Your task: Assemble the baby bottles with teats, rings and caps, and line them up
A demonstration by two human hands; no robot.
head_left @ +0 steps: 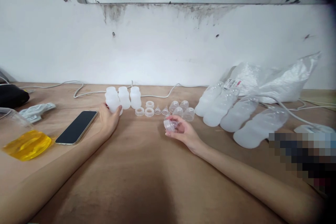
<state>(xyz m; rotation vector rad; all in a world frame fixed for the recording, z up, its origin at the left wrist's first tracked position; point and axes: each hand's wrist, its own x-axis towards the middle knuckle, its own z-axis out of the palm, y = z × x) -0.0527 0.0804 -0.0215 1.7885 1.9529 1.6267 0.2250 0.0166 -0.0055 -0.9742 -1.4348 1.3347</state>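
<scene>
My left hand (108, 120) is wrapped round a white baby bottle body (112, 97), which stands upright without a top. Two more open bottle bodies, a middle one (124, 98) and a right one (135, 98), stand beside it. My right hand (187, 132) pinches a translucent bottle collar (169, 125), apparently with a clear nipple in it, just above the table. Between my hands lie several white collar rings (149, 112), clear nipples (157, 110) and, nearer my right hand, several clear domed caps (188, 114).
Several capped bottles (248, 131) lie tilted on the right before a clear plastic bag (267, 80). A phone (76, 127), a container of yellow liquid (27, 145) and a crumpled packet (36, 111) sit on the left. White cables (168, 95) run along the wall.
</scene>
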